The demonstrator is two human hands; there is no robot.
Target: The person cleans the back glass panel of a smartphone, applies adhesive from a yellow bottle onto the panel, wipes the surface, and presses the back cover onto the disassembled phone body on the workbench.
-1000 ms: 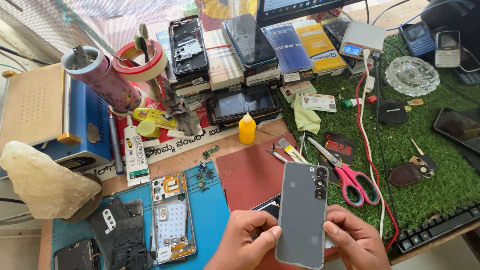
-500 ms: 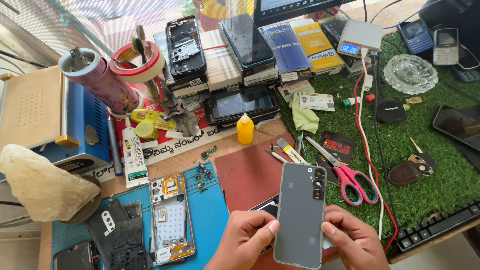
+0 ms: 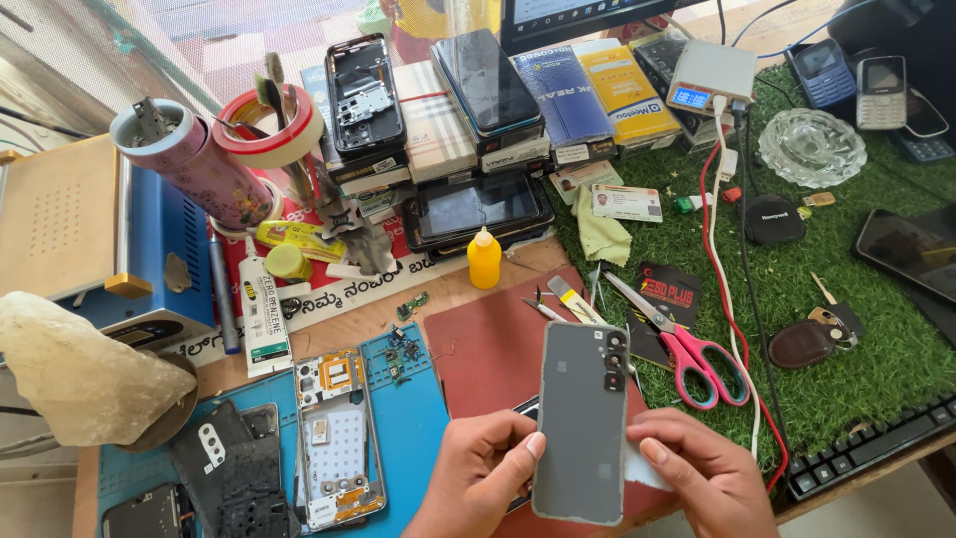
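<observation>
A dark grey phone back cover (image 3: 583, 418) with three camera holes stands upright between both hands, above a maroon mat (image 3: 493, 349). My left hand (image 3: 480, 480) grips its left edge with the thumb on the face. My right hand (image 3: 702, 476) holds its right edge, thumb against the side. Left of them, an opened phone frame (image 3: 339, 438) with exposed gold and white parts lies on a blue mat (image 3: 418, 418). Another dark phone is partly hidden under the cover.
Pink-handled scissors (image 3: 687, 344), a yellow bottle (image 3: 484, 259), tweezers and a white tube (image 3: 261, 304) lie nearby. Stacked phones and boxes (image 3: 478, 110) fill the back. A blue machine (image 3: 90, 234) and a pale rock (image 3: 80, 369) sit left; a keyboard (image 3: 876, 443) lies right on green turf.
The view has shifted slightly. Both hands keep hold of the back cover, which stays in nearly the same place.
</observation>
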